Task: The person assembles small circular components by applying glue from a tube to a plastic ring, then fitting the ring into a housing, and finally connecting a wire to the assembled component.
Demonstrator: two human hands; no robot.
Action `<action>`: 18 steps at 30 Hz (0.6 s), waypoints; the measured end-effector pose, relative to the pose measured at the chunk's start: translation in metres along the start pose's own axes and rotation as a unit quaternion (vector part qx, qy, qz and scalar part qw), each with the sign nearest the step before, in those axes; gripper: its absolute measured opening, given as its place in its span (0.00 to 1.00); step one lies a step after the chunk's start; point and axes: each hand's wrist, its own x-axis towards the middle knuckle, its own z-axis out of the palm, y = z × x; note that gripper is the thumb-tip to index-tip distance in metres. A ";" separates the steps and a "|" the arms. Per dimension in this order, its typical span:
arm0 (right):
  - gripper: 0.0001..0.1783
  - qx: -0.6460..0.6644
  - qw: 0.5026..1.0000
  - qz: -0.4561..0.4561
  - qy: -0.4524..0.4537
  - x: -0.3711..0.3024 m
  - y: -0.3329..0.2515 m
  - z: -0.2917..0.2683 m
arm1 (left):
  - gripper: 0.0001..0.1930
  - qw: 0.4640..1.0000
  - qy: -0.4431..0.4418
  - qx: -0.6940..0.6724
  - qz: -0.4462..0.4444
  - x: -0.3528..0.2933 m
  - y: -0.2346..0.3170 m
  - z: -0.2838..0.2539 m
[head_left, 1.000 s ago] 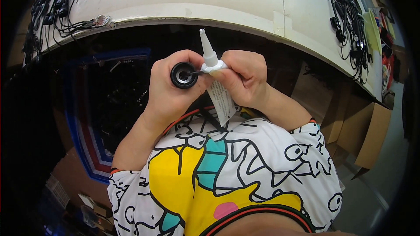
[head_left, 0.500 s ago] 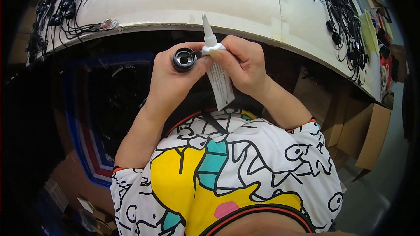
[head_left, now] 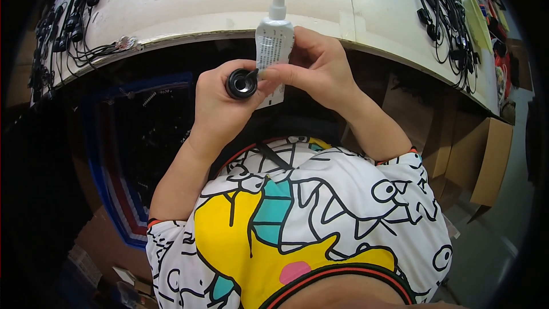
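Grasping, in the left hand (head_left: 220, 96), a short black cylinder (head_left: 241, 84), its open end turned up toward the camera; showing inside it only a small shiny patch, too small to make out further. Hard to read, too: a thin dark piece (head_left: 253, 74) at the cylinder's right edge; cannot tell from this view whether part of it or separate. Pinching, in the right hand (head_left: 323, 68), a white tube (head_left: 274, 37), thumb laid across its front, most of the fingers hidden behind. Pointing the tapered nozzle (head_left: 278, 0) away from the body, against the pale counter (head_left: 194, 0) in this view. Covered partly by the thumbs: the tube's lower part, just right of the cylinder, with a flat end showing underneath. Blurred or too fine: most of the print on the label.

On the counter at left, a tangle of black cables (head_left: 74, 26), fading into the dark rim; at right, a second cable bundle (head_left: 436, 0), trailing over the edge. Lower right, an open cardboard box (head_left: 492, 163), half in shadow. Lower left, a blue-edged container (head_left: 98, 180), its dark contents indistinct.
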 end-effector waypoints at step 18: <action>0.09 -0.024 1.000 -0.012 -0.010 -0.001 -0.008 0.011 | 0.15 0.997 0.030 -0.064 0.035 0.008 0.017 -0.014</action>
